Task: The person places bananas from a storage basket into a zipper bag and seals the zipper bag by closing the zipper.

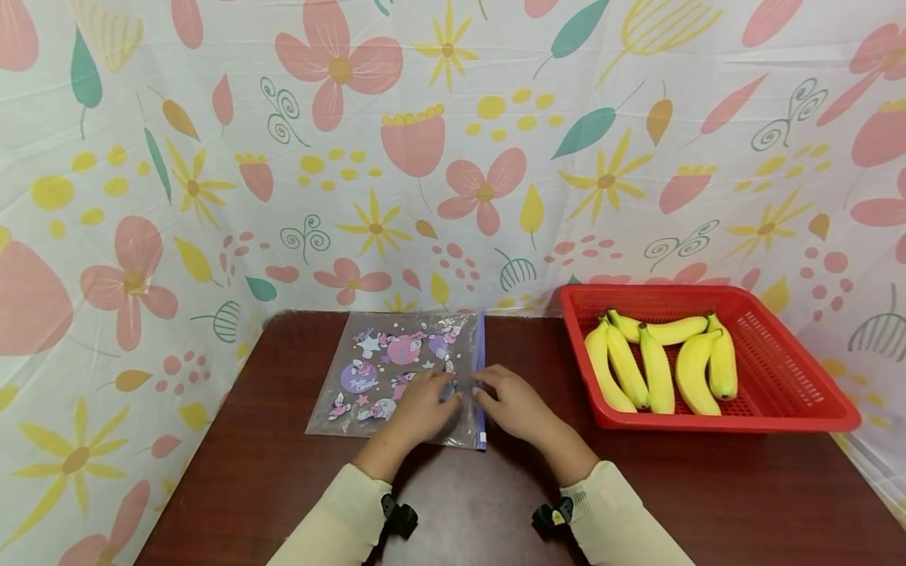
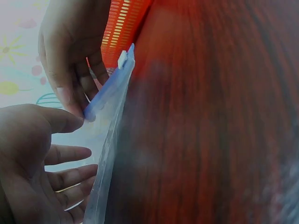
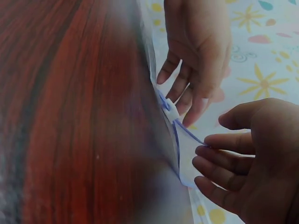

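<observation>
Bag (image 1: pixel 396 377), a clear zip pouch printed with cartoon figures, is lying flat on the dark table (image 1: pixel 708 487), its blue zip strip (image 1: pixel 479 377) forming the right edge and running away from the person, so the long axis of the seal is pointing straight ahead between the two hands. Left hand (image 1: pixel 425 405) is resting on the bag's near right part, fingers relaxed and spread over the film just left of the strip; in the left wrist view its thumb (image 2: pixel 56 119) is lying close to the strip's end without clearly pinching it. Right hand (image 1: pixel 513 401) is lying on the table side of the strip, its fingertips (image 2: pixel 70 95) touching the blue edge from the right; whether they are actually gripping it I cannot tell. The white slider (image 3: pixel 171 111) is sitting on the strip between the hands, a little nearer the right hand's fingers. Both hands are equally close to the seal, meeting across it from opposite sides. Well apart to the right, a red basket (image 1: pixel 793 354) is holding bananas (image 1: pixel 658 365). A flowered cloth (image 1: pixel 453 141) is hanging behind the table.
</observation>
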Demonstrator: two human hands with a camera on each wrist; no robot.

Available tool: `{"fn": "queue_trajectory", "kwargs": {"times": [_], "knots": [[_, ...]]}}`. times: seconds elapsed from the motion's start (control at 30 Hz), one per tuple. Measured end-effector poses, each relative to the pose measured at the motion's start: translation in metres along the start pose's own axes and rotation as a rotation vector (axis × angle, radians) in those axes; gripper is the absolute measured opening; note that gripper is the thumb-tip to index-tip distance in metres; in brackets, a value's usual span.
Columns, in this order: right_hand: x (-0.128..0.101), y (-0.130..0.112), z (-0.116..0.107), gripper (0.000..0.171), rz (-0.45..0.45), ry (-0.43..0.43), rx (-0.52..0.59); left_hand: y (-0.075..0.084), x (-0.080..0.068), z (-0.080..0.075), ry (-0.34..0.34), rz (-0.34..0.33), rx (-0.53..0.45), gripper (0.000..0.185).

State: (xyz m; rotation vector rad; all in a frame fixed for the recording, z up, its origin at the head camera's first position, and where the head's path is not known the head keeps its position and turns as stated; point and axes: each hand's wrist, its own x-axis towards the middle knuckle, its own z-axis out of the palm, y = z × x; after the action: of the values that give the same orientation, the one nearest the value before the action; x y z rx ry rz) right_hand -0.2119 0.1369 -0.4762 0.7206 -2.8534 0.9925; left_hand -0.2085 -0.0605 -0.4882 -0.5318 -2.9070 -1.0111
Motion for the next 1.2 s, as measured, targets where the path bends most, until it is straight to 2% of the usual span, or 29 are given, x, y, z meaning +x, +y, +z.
{"fn": "queue_trajectory", "kwargs": {"times": [0.37,0.73,1.03,1.2], "knots": [[-0.002,-0.011,-0.001,0.033,-0.016,0.036,0.117,0.001,0.0,-0.006,0.045,-0.034,-0.137,0.054],[-0.004,-0.017,0.001,0.031,-0.056,0.054,0.202,0.008,0.002,-0.01,0.055,-0.036,-0.183,0.057],[-0.006,-0.02,0.004,0.033,-0.111,0.057,0.216,0.009,0.001,-0.007,0.036,-0.051,-0.222,0.056],[-0.007,-0.021,0.004,0.034,-0.135,0.038,0.212,0.007,0.002,-0.005,0.051,-0.047,-0.228,0.053]]}}
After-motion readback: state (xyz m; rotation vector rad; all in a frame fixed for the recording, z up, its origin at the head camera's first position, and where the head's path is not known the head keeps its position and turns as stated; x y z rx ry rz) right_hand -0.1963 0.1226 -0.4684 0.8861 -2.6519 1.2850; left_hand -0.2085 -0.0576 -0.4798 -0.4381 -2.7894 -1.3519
